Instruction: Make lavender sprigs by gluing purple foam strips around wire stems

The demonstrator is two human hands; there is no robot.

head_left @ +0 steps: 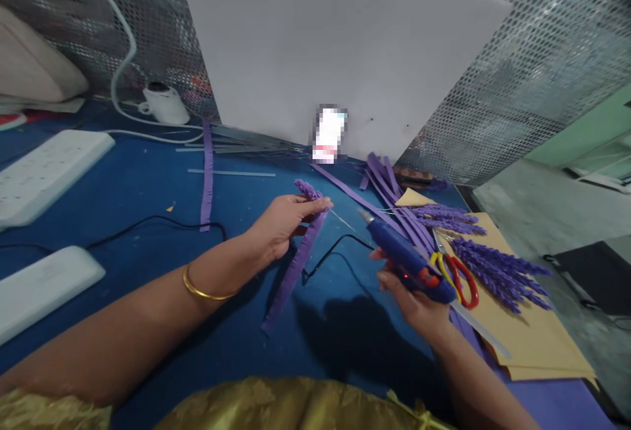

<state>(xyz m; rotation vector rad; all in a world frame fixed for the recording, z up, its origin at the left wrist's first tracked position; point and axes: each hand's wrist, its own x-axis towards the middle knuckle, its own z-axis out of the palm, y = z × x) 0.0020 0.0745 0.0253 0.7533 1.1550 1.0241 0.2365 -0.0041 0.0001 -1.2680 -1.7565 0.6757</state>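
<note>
Between the thumb and fingers of my left hand [288,219] is a purple paper flower stem [308,189], its top curled into petals. A fringed purple paper strip [296,272] hangs from it toward me, and a thin wire sticks out to the right. My right hand [414,305] is wrapped round a blue glue gun [409,256] with a small red light. The gun's nozzle points up and left, a short way from the wire and apart from it. A glue stick [486,331] juts from the gun's rear.
Red and yellow scissors [461,279], purple paper strips [394,200] and finished purple flower sprigs [497,269] lie at right, partly on brown paper [547,344]. Left stand white power strips [54,167]. A phone [329,134] leans on a white board [320,35]. The gun's black cord [330,249] crosses the blue table.
</note>
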